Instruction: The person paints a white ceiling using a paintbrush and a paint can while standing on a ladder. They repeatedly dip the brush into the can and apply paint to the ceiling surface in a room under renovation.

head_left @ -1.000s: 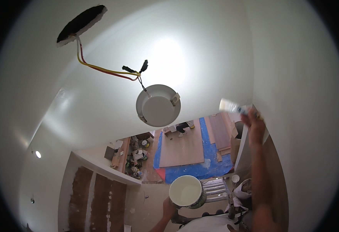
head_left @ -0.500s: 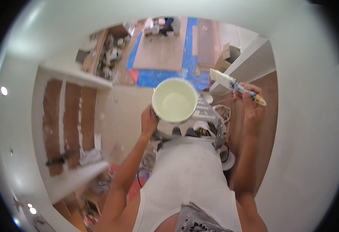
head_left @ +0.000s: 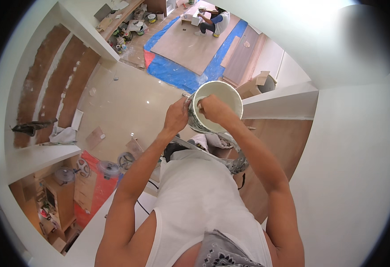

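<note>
A white paint bucket (head_left: 233, 95) with a paint-smeared outside is held up in front of me, tilted so its pale inside shows. My left hand (head_left: 177, 116) is closed on the bucket's left side, near the rim. My right hand (head_left: 212, 108) reaches over the near rim into the bucket, its fingers curled close to the left inner wall. The paintbrush seen in this hand earlier is almost wholly hidden by the fingers and the bucket. Below the bucket shows part of a paint-spattered metal ladder (head_left: 238, 163).
Far below, a person (head_left: 221, 22) crouches on a large board (head_left: 190, 46) over blue sheeting (head_left: 170, 79). A cardboard box (head_left: 253, 86) stands beside a white ledge (head_left: 279, 104) on the right. Cluttered tubs (head_left: 137, 26) line the far left; a white wall (head_left: 350, 169) rises at right.
My right hand has gone from the right side, where it held the paintbrush up, down into the bucket. The bucket has shifted slightly right, and the view has turned.
</note>
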